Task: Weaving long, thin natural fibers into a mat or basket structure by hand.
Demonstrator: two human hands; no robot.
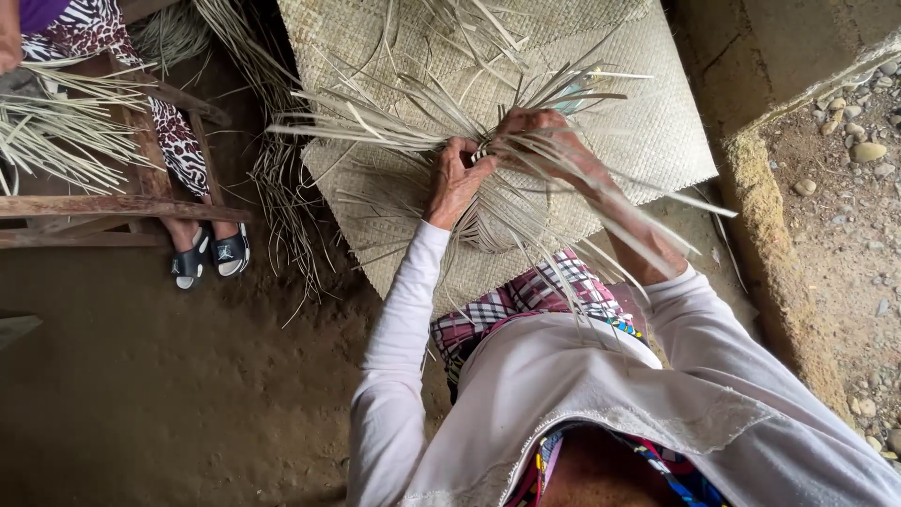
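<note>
While the person bends over a woven mat [657, 122] spread on the dirt floor [169, 394], the left hand [457, 178] is closed on a bunch of pale straw strips [413, 127] and the right hand [540, 131] is clamped on the same strips just beside it. The strips fan out above a small half-woven basket [502, 225], which sits on the mat near the person's knees. At upper left, another person's feet in black sandals [211, 255] rest beside a wooden bench [103, 207].
</note>
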